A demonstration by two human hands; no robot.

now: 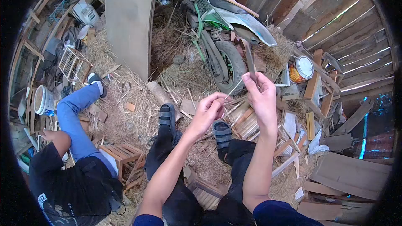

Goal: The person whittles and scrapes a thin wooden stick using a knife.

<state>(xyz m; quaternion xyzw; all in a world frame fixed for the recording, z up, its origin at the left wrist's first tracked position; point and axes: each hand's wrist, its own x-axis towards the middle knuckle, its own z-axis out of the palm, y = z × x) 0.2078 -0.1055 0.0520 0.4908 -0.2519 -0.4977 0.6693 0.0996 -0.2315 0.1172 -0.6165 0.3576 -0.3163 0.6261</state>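
Observation:
My right hand (260, 94) is raised right of centre, its fingers wrapped round the lower end of a long flat blade-like tool (250, 60) that points up. To its left, my left hand (208, 111) is closed, thumb and fingers pinching a thin pale stick (233, 93). The stick slants up toward my right hand; whether it touches the blade I cannot tell. Both hands are above straw-covered ground, in front of the rear tyre of a motorbike.
A person (71, 180) in a black shirt sits at the left beside a wooden slatted stool (124, 154). A motorbike (226, 21) stands ahead. A tall board (127, 25) is left of it. Paint bucket (304, 68), wood scraps and sheets (347, 173) lie right.

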